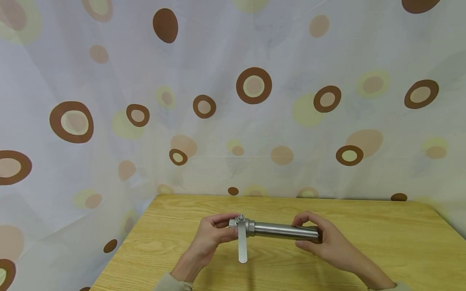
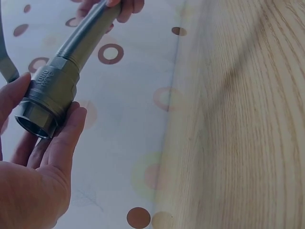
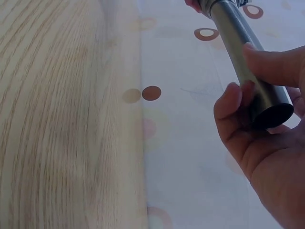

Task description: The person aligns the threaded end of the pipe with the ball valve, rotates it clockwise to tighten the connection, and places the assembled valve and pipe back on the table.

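Note:
A silver ball valve (image 1: pixel 249 227) with a flat lever handle (image 1: pixel 242 246) is joined to one end of a shiny metal pipe (image 1: pixel 280 230). My left hand (image 1: pixel 209 238) grips the valve body between thumb and fingers; the left wrist view shows the open socket end of the valve (image 2: pixel 43 102) facing me, with raised lettering on its side. At the pipe's far right end, my right hand (image 1: pixel 324 240) holds the pipe with thumb and fingers curled round it. The right wrist view shows the pipe's dark end (image 3: pixel 272 116). Pipe and valve are held above the table, roughly level.
Beneath the hands lies a wooden table (image 1: pixel 164 250) with a light grain. A pale curtain (image 1: pixel 218 48) printed with brown, peach and yellow spots hangs behind it and along its left side.

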The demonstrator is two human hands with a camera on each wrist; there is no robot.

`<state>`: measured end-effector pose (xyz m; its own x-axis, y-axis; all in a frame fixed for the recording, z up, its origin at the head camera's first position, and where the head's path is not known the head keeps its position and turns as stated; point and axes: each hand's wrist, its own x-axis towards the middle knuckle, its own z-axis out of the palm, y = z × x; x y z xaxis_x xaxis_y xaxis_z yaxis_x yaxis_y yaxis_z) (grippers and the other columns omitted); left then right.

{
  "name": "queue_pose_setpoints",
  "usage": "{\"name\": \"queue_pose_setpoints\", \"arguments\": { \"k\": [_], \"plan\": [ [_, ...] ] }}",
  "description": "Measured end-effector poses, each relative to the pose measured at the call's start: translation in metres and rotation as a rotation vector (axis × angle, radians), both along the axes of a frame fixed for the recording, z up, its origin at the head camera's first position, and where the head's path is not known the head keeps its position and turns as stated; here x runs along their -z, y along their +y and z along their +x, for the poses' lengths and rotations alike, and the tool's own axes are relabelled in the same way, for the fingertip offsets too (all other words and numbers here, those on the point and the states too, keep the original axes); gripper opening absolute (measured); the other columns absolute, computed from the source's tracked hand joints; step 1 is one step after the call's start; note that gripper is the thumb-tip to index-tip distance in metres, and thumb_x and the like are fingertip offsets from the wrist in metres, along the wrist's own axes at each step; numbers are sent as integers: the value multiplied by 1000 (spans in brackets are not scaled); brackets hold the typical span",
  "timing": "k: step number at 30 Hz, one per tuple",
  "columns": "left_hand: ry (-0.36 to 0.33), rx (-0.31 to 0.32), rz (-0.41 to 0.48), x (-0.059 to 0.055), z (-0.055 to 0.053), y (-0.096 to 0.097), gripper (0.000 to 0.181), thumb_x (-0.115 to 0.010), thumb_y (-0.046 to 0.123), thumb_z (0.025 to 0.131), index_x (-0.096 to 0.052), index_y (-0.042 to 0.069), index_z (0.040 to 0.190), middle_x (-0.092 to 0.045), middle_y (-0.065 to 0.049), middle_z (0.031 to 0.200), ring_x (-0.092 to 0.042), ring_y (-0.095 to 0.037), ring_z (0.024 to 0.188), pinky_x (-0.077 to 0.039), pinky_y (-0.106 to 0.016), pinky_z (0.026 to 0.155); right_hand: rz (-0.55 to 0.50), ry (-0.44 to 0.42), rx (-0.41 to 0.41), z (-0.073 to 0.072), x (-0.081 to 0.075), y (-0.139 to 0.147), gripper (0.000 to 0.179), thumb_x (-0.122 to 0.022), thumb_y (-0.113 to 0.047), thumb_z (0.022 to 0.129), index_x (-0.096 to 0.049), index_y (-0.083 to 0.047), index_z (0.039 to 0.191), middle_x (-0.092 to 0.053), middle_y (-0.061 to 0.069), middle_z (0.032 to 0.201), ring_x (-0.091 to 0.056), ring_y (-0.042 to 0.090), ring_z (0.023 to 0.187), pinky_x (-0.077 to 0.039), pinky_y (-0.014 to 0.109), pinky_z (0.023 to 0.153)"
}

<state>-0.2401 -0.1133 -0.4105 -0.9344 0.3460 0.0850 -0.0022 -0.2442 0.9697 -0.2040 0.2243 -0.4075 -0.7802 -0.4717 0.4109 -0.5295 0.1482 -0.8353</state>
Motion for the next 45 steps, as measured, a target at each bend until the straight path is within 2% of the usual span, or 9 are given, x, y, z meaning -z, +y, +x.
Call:
{"name": "queue_pose_setpoints", "arguments": {
  "k": [5, 12, 17, 20, 29, 33, 37, 40, 45],
  "plan": [
    [10, 2, -8, 0, 0, 0, 45, -78, -8, 85, -69, -10, 129, -74, -20, 121, -74, -23, 104, -62, -41, 92, 40, -27, 53, 0, -2, 1, 24, -72, -8, 101, -64, -6, 124, -68, 12, 112, -68, 15, 88, -61, 31, 66],
    [12, 0, -14, -2, 2, -1, 44, -78, -8, 86, -70, -10, 129, -74, -20, 122, -74, -24, 105, -62, -42, 93, 57, -107, 94, 1, -6, -2, 21, -64, -14, 107, -67, -2, 124, -67, 14, 100, -55, 17, 61, -53, 32, 51],
    [10, -4, -14, -2, 3, -2, 44, -77, -9, 86, -69, -10, 129, -73, -21, 122, -74, -25, 105, -62, -41, 92, 13, -44, 57, 2, -3, -4, 37, -78, -4, 95, -61, -5, 128, -63, 18, 116, -63, 15, 72, -56, 32, 55],
    [6, -10, -11, -2, 3, -2, 43, -76, -9, 86, -69, -10, 129, -74, -20, 121, -75, -24, 103, -63, -40, 91, -4, 2, 40, 1, -2, -4, 42, -82, -1, 90, -61, -8, 126, -62, 16, 116, -65, 14, 76, -55, 32, 56],
    [5, -6, -4, -2, 3, -2, 44, -77, -9, 86, -69, -10, 129, -74, -19, 120, -74, -23, 103, -63, -40, 91, 12, 6, 89, 3, -6, -6, 28, -77, -3, 96, -68, -2, 122, -70, 12, 109, -71, 15, 88, -62, 31, 68],
    [2, -16, -7, -3, 3, -2, 43, -76, -9, 87, -69, -11, 129, -74, -20, 120, -75, -23, 102, -63, -39, 90, 34, -61, 125, 4, -8, -5, 24, -71, -10, 102, -70, -1, 124, -71, 10, 106, -65, 11, 76, -58, 29, 59],
    [8, -20, -8, -4, 3, -2, 43, -76, -9, 87, -69, -11, 129, -75, -20, 119, -75, -23, 102, -63, -40, 91, 61, -80, 152, 4, -9, -5, 22, -64, -15, 107, -71, -2, 124, -67, 6, 91, -53, 11, 60, -50, 29, 49],
    [12, -19, -6, -4, 3, -2, 43, -76, -9, 87, -69, -10, 129, -75, -19, 119, -75, -23, 103, -63, -40, 91, 46, -44, 140, 3, -7, -6, 23, -68, -12, 105, -68, -3, 126, -67, 8, 98, -61, 11, 69, -56, 30, 55],
    [10, -17, 7, -3, 2, -2, 43, -76, -10, 86, -69, -11, 128, -75, -19, 118, -75, -23, 103, -62, -41, 91, -9, 54, 95, 1, -3, -7, 38, -80, -3, 93, -63, -8, 127, -64, 14, 121, -71, 17, 94, -62, 33, 67]
  ]
}}
